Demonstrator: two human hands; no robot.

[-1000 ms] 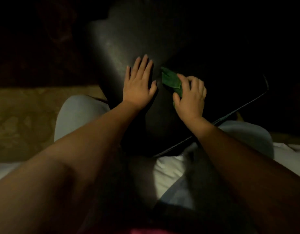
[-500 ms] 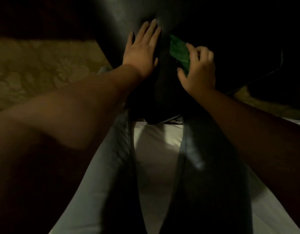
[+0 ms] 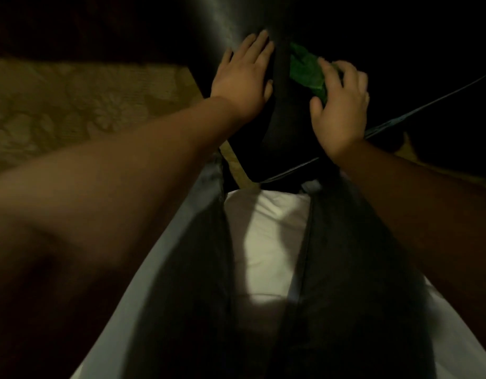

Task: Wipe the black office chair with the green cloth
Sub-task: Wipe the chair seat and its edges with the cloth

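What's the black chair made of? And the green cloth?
The black chair looks like smooth leather or fake leather: light gleams off it. The green cloth looks like soft fabric: it crumples under the right hand. Dim light, so unsure.

Left hand on the chair, right hand beside it, apparently atop the cloth.

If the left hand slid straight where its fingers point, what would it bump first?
Likely nothing but more black chair: the left hand lies flat on it, fingers pointing up its shiny surface. Farther on is too dark to tell.
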